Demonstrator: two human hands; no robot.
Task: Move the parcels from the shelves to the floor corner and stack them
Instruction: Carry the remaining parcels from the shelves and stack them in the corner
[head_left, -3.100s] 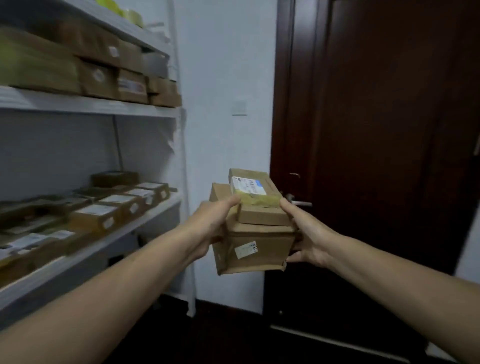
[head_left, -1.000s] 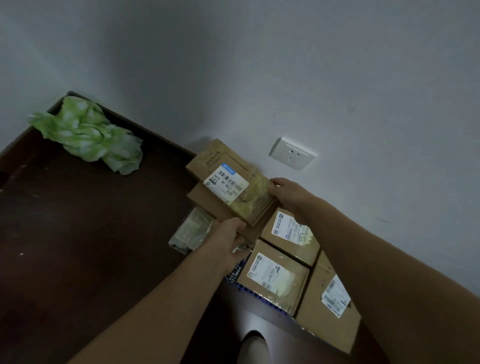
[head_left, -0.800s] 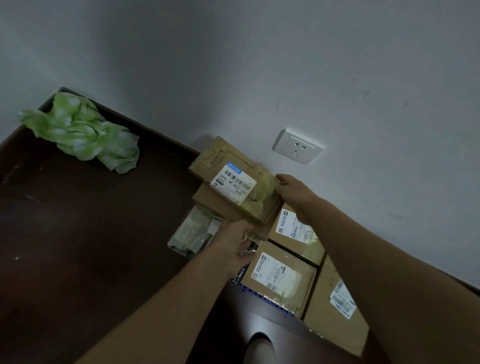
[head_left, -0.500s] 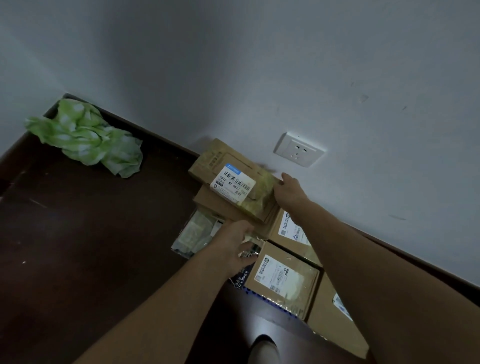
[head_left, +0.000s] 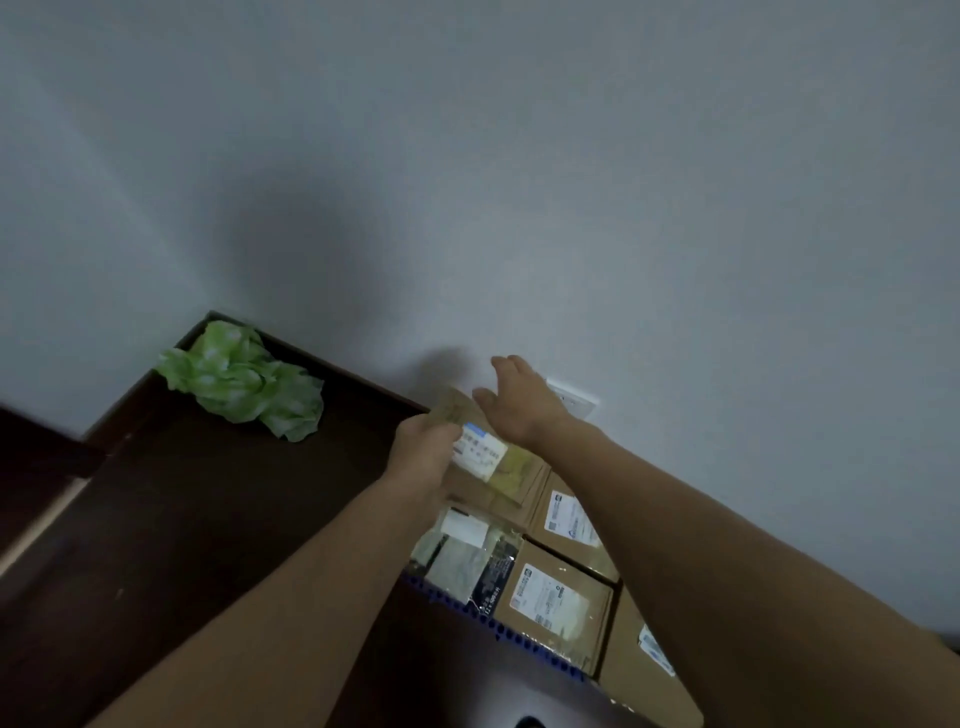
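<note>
Though the parcel lies stacked on other parcels on the floor by the wall, the left hand touches its edge (grip unclear). The right hand hovers above, spread and empty. How many remain to fetch cannot be seen.

Right hand above top parcel

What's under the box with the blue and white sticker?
A bigger brown box lies under the sticker box. What that bigger one rests on is hidden, and the left hand covers the left side of both.
</note>
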